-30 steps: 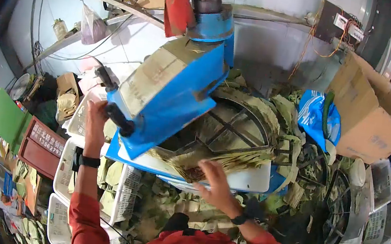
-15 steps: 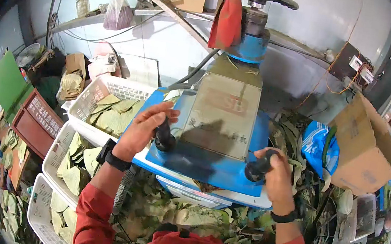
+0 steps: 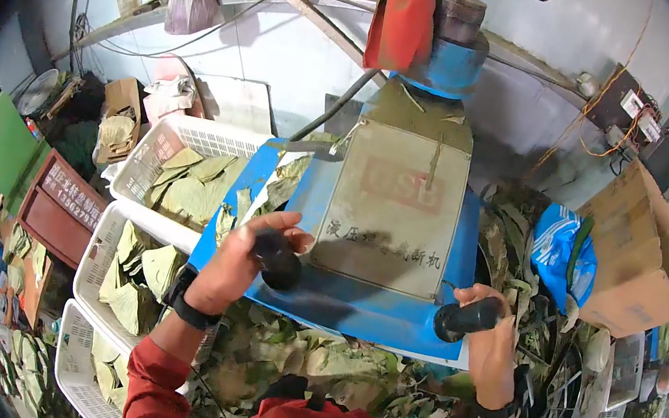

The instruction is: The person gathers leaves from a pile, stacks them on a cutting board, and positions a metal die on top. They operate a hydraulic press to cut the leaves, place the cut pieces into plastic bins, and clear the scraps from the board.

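Observation:
The blue press head [image 3: 463, 250] of a machine stands in front of me, with a pale panel [image 3: 397, 208] bearing dark lettering and a faded red mark. Two black handles stick out from its near side. My left hand [image 3: 228, 269] is closed around the left handle [image 3: 281, 263], its fingers curled over the top. On the other side, my right hand [image 3: 495, 346] grips the outer end of the right handle [image 3: 465, 319]. Cut leaves [image 3: 272, 191] lie on the blue bed left of the head. What is under the head is hidden.
White baskets [image 3: 117, 226] of stacked leaf pieces line the left. Loose leaves [image 3: 316, 357] cover the area below the machine. To the right are a blue bag [image 3: 556, 255] and an open cardboard box [image 3: 631, 254]. A red cloth [image 3: 402, 21] hangs by the column.
The press head now sits farther right in view, showing more leaves on the bed at its left. My left fingers have curled around their handle. My right hand has moved along with its handle.

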Action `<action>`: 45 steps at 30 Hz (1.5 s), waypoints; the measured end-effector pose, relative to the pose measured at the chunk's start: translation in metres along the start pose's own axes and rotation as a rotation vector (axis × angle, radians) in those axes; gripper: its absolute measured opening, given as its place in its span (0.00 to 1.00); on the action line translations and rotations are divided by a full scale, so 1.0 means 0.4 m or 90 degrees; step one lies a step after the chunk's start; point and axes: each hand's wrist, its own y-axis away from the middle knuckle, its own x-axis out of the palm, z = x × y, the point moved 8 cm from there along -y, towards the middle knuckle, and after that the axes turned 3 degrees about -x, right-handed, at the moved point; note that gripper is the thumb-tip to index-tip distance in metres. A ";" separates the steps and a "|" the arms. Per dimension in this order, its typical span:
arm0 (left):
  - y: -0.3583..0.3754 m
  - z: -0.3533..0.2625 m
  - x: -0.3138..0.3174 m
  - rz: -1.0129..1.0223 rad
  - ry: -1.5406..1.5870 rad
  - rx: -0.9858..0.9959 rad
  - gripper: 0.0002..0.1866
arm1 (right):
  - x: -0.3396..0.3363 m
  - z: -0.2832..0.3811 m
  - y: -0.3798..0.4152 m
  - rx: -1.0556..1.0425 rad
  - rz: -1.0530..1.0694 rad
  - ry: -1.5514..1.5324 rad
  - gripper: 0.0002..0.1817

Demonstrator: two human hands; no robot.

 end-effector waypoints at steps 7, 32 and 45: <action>-0.044 -0.068 -0.093 0.038 -0.051 -0.015 0.39 | 0.101 -0.044 -0.007 0.060 0.044 0.017 0.39; -0.074 -0.035 -0.193 -0.008 -0.001 -0.010 0.26 | 0.156 -0.134 0.017 0.135 -0.043 0.026 0.19; -0.075 -0.017 -0.203 -0.006 -0.051 -0.010 0.34 | 0.158 -0.158 0.013 0.152 0.078 -0.109 0.15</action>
